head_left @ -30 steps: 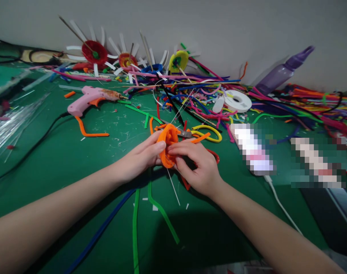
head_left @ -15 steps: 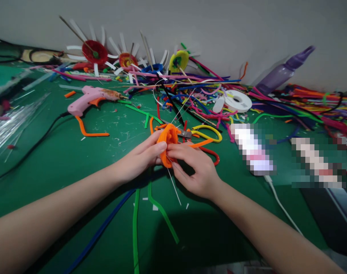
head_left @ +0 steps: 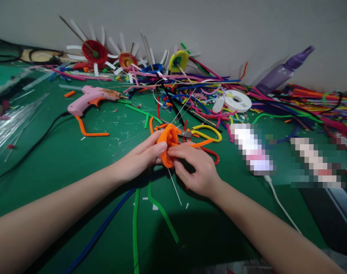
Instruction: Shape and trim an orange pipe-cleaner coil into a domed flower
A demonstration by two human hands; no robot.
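A cup-shaped coil of orange pipe cleaner [head_left: 163,156] is held on its side in my left hand [head_left: 146,156], thumb on its rim and the other fingers behind it. My right hand [head_left: 196,165] is at the coil's open side with fingers pinched together; what lies between the fingertips is hidden. A loose orange pipe cleaner end [head_left: 203,143] sticks out to the right above my right hand. A thin pale wire [head_left: 175,186] hangs down from the coil. Just behind the hands lie scissors [head_left: 206,131] with a yellow and a red handle.
A pink hot glue gun [head_left: 86,99] lies at left. Small coiled discs with white strips, including a red one [head_left: 95,51], lean near the wall. Pipe cleaners, a white spool [head_left: 238,101] and a purple bottle [head_left: 282,74] fill the back. Green strips [head_left: 162,209] lie in front.
My right fingertips have drawn back slightly from inside the coil towards its rim. My left hand and the coil are nearly still.
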